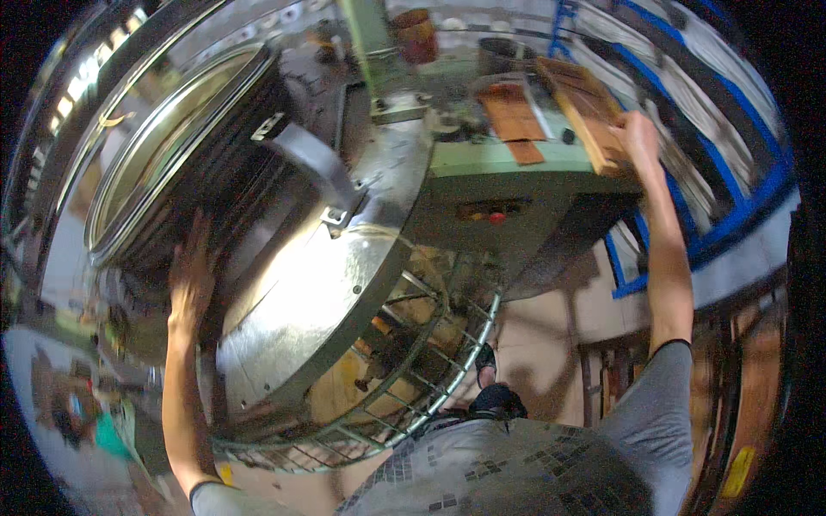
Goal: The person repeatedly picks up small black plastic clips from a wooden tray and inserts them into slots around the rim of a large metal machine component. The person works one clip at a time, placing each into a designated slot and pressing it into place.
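Observation:
My left hand reaches up along the dark, ribbed side of a large round machine drum. Its fingers are stretched out, lying close to the drum's side; shadow hides whether they press on it. The drum stands on a wide, shiny metal ring, and a grey curved bracket bridges from drum to ring. On the right, my right hand has its fingers closed at the edge of a wooden board with a pale rim, at the end of a green machine table. Orange-brown sheets lie beside the board.
A curved metal guard rail runs below the ring. Dark containers and a reddish bucket stand at the back. Blue racks hold pale bundles at right. A red knob sits under the table edge.

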Available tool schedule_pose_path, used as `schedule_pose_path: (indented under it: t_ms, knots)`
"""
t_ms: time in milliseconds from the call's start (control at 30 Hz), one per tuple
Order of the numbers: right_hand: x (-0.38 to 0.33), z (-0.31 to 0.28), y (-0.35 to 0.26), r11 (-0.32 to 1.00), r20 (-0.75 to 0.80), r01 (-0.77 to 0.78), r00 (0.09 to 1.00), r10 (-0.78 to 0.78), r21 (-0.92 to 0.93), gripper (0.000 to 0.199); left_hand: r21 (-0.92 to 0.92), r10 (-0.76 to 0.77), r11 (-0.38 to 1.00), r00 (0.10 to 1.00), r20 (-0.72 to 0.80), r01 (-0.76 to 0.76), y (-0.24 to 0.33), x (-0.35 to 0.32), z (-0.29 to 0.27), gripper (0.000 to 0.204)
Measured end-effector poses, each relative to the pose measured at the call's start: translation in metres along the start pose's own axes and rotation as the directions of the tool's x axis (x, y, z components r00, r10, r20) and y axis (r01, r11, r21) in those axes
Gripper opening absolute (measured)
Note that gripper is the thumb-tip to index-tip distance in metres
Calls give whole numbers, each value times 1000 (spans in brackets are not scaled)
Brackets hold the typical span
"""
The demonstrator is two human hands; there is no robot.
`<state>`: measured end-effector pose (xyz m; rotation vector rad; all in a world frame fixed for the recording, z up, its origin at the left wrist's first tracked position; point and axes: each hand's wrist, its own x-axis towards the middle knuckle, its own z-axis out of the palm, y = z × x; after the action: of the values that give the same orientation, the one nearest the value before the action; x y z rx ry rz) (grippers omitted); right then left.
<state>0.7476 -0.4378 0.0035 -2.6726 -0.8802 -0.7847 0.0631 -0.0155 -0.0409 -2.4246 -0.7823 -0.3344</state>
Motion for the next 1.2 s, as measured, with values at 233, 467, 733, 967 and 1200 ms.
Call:
schedule_pose_path:
  t_ms: [233, 467, 733, 967, 1200]
  knots:
    - [-11, -12, -38, 903, -161, 258, 963, -214, 344, 25, -275, -235, 932, 971, 44, 238, 50, 11, -40, 63]
    - [-103, -17, -208, 191, -313, 478, 779, -543, 857, 10, -550, -464, 768, 877, -123, 329, 169, 14, -123, 60]
    - [-79, 15, -252, 147, -285, 445, 760, -583, 884, 11, -726, -852, 442, 499, -156, 527, 310, -64, -166, 39]
    - [-78, 35, -297, 226, -377, 666, 632, -677, 711, 26, -693, -934, 126, 320, 157, 709, 388, -112, -153, 29]
    - [-100, 26, -304, 55, -472, 727, 499, -727, 684, 31, -730, -885, 89, 390, 254, 678, 388, -112, -140, 29]
